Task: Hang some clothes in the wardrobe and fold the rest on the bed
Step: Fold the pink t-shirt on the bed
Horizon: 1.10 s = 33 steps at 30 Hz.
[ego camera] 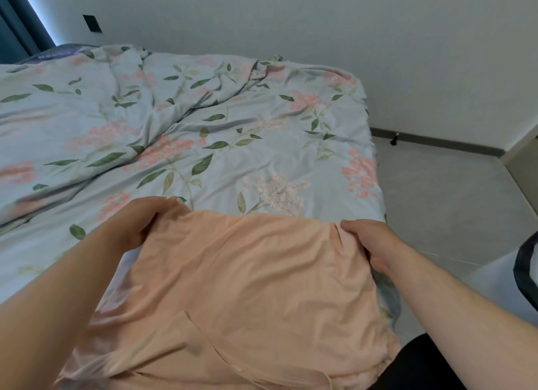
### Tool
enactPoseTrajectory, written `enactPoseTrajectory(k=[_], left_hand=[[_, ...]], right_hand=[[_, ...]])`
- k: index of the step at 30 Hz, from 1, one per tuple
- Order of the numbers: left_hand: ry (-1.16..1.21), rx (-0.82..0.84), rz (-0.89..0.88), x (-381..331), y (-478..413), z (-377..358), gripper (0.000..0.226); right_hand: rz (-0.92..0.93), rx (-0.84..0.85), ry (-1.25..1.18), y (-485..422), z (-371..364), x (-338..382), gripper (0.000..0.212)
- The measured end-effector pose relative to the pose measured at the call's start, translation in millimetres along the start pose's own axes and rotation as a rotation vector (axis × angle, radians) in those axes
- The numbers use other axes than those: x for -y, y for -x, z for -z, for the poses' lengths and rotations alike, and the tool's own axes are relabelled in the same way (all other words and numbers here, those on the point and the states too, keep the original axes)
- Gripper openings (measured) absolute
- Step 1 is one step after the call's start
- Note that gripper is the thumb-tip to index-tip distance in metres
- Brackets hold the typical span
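Observation:
A peach-coloured garment point(250, 279) lies spread over the near corner of the bed point(203, 133), its far edge stretched between my hands. My left hand point(139, 220) grips the garment's far left corner, fingers curled around the cloth. My right hand point(369, 241) pinches the far right corner, where the fabric bunches under the thumb. The garment's near part is creased and runs out of the bottom of the view. No wardrobe or hanger is in sight.
The bed carries a rumpled pale-blue floral duvet. Grey floor point(448, 203) lies to the right of the bed, with a white wall point(320, 20) behind. A white object with a black strap point(524, 267) sits at the right edge. A dark curtain point(14, 31) hangs top left.

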<state>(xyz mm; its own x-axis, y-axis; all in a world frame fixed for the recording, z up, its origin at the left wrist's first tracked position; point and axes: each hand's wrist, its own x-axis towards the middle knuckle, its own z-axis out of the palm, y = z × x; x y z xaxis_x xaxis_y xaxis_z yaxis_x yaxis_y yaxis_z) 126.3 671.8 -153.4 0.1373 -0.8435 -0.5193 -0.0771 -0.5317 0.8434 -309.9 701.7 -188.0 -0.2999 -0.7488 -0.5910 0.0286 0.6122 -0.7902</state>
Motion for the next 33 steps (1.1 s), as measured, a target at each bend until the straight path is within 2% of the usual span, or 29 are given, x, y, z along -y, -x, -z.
enactPoseTrajectory(k=[2, 4, 7, 9, 11, 12, 13, 15, 17, 19, 22, 23, 26, 27, 29, 30, 31, 33], left_hand=[[-0.003, -0.037, 0.010, -0.2, -6.4, -1.6, 0.021], [0.050, -0.197, -0.027, -1.6, -20.1, 5.1, 0.019], [0.074, -0.353, -0.108, -7.6, -40.4, 19.8, 0.024], [-0.060, -0.395, -0.201, -14.0, -49.1, 21.0, 0.022], [-0.166, -0.397, -0.311, -27.0, -56.4, 13.8, 0.026], [-0.159, -0.368, -0.340, -36.4, -61.6, 8.2, 0.025], [-0.126, -0.317, -0.341, -46.2, -67.6, 2.9, 0.033], [-0.127, -0.172, -0.323, -63.5, -87.0, 0.0, 0.040], [-0.250, -0.112, -0.313, -71.9, -110.6, 6.0, 0.055], [-0.425, -0.117, -0.344, -77.1, -132.0, 9.9, 0.069], [-0.591, -0.215, -0.400, -81.1, -153.0, 1.5, 0.068], [-0.607, -0.249, -0.403, -81.9, -157.9, -3.4, 0.064], [-0.706, -0.325, -0.448, -80.8, -175.1, -13.3, 0.028], [-0.740, -0.330, -0.436, -78.5, -181.2, -15.0, 0.032], [-0.743, -0.331, -0.356, -75.7, -187.5, -18.9, 0.062], [-0.752, -0.331, -0.339, -73.7, -188.9, -19.6, 0.068], [-0.759, -0.335, -0.337, -73.5, -189.5, -19.3, 0.065], [-0.757, -0.331, -0.325, -74.1, -186.7, -18.0, 0.046]], right_hand=[[0.056, -0.014, 0.019, -0.2, -1.6, 1.6, 0.012], [0.112, -0.086, -0.008, -5.1, 0.1, 8.1, 0.005], [0.151, -0.244, -0.137, -28.4, 15.3, 23.0, 0.015], [0.201, -0.295, -0.110, -44.1, 24.9, 32.3, 0.023], [0.292, -0.282, 0.009, -51.0, 26.2, 45.6, 0.014], [0.339, -0.260, 0.063, -54.3, 25.4, 54.2, 0.014], [0.372, -0.232, 0.106, -58.8, 24.4, 64.0, 0.018], [0.373, -0.148, 0.133, -69.8, 21.1, 83.2, 0.038], [0.324, -0.067, 0.170, -81.3, 19.0, 99.0, 0.058], [0.293, -0.016, 0.271, -98.2, 20.5, 107.7, 0.070], [0.274, -0.028, 0.334, -133.5, 22.0, 106.7, 0.087], [0.280, -0.051, 0.338, -143.5, 20.5, 104.8, 0.088], [0.356, -0.137, 0.375, -162.0, 9.4, 98.1, 0.079], [0.383, -0.158, 0.390, -166.5, 6.4, 95.2, 0.075], [0.392, -0.177, 0.445, -173.2, 2.9, 91.5, 0.068], [0.393, -0.186, 0.483, -174.8, 2.6, 89.4, 0.068], [0.397, -0.189, 0.519, -175.4, 2.1, 88.5, 0.067], [0.417, -0.176, 0.563, -170.4, 1.6, 88.4, 0.063]])
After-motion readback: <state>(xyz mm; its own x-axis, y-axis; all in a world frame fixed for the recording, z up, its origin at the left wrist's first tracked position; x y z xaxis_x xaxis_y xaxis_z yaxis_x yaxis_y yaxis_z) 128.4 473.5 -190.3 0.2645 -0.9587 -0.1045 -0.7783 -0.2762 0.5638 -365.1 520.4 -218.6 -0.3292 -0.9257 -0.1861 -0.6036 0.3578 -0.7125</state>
